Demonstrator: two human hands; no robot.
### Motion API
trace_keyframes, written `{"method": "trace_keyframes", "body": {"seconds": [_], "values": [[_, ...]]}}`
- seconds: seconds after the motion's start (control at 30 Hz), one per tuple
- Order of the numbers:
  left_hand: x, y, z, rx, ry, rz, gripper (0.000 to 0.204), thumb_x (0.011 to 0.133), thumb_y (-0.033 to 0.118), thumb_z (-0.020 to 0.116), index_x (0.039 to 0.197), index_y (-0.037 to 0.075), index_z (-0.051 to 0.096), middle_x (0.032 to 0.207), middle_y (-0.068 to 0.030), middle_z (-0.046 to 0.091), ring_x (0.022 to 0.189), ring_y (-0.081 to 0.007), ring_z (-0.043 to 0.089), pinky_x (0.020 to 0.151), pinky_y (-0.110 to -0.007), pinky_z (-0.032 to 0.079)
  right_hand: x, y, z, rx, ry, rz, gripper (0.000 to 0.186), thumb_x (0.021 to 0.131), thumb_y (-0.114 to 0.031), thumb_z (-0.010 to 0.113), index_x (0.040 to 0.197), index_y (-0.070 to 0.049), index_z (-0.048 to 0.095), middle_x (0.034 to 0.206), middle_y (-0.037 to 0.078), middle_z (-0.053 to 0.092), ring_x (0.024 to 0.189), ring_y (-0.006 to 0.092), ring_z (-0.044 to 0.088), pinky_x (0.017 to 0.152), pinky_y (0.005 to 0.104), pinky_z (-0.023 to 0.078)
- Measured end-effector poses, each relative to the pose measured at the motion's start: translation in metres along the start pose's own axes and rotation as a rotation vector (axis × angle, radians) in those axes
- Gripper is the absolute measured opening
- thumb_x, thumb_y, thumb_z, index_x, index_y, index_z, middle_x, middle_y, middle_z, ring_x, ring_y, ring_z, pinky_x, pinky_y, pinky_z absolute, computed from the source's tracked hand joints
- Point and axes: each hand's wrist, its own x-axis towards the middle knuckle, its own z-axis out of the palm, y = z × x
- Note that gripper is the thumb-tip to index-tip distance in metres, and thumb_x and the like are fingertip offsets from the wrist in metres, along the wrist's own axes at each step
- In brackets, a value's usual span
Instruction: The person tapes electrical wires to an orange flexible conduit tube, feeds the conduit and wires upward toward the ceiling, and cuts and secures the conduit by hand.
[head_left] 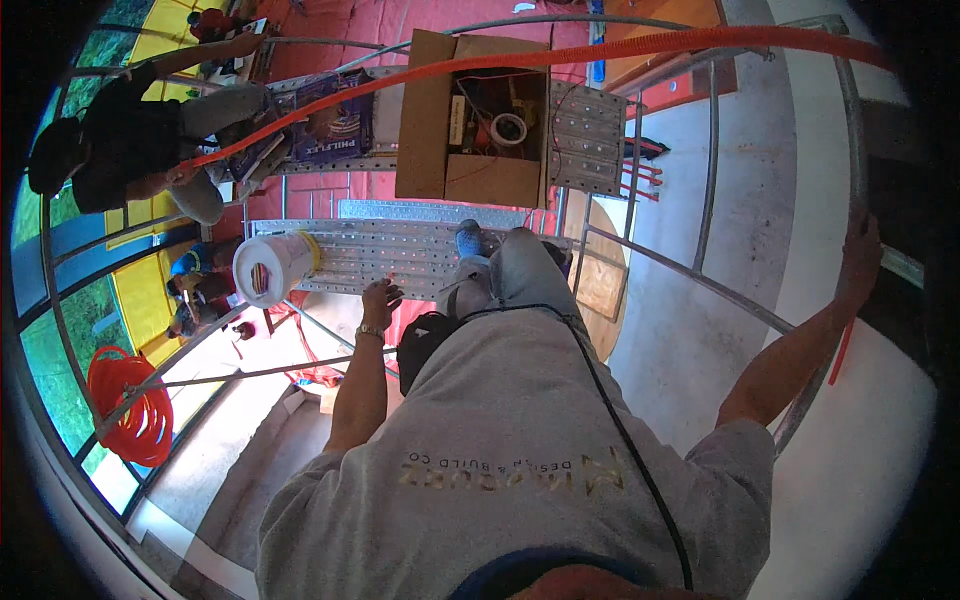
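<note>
My right hand (861, 255) is raised at the far right and wrapped around an upright metal scaffold pole (852, 130). Low on my left side hangs my left hand (378, 303), its fingers loosely apart and nothing in them. Beneath it lies a perforated metal scaffold plank (375, 245), on which I stand. To the left of that hand is a white bucket (270, 268), seemingly tipped toward the view. An orange corrugated conduit (520, 57) arches across the top, from a co-worker's hand (180, 175) to the upper right, clear of both my hands.
An open cardboard box (420, 125) with tools and a white roll stands on a second plank (590, 140). A co-worker (120, 150) sits at the upper left beside a dark blue package (335, 120). Coiled orange conduit (130, 410) hangs on the left rail. Several people are far below.
</note>
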Motion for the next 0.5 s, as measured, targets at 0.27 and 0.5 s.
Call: {"method": "trace_keyframes", "body": {"seconds": [0.27,0.5], "values": [[-0.011,-0.052,-0.034,0.116,0.029,-0.155,0.033,0.101,0.028,0.057,0.125,0.005,0.059,0.105,-0.0137,0.069,0.091,-0.0289,0.072,0.079,-0.045,0.059,0.008,0.025,0.028,-0.297,0.188,-0.293,0.077,0.104,-0.067,0.035,0.148,-0.006,0.052,0.137,0.023,0.062,0.126,0.042,0.061,0.109,0.0518,0.047],[0.03,-0.026,0.012,0.589,-0.046,0.129,0.024,0.1,0.023,0.057,0.105,0.001,0.063,0.087,-0.0143,0.067,0.067,-0.0263,0.068,0.057,-0.038,0.054,0.01,0.028,0.026,-0.141,0.098,-0.068,0.078,0.103,-0.07,0.036,0.146,-0.007,0.051,0.143,0.02,0.059,0.128,0.0393,0.06,0.11,0.05,0.048]]}}
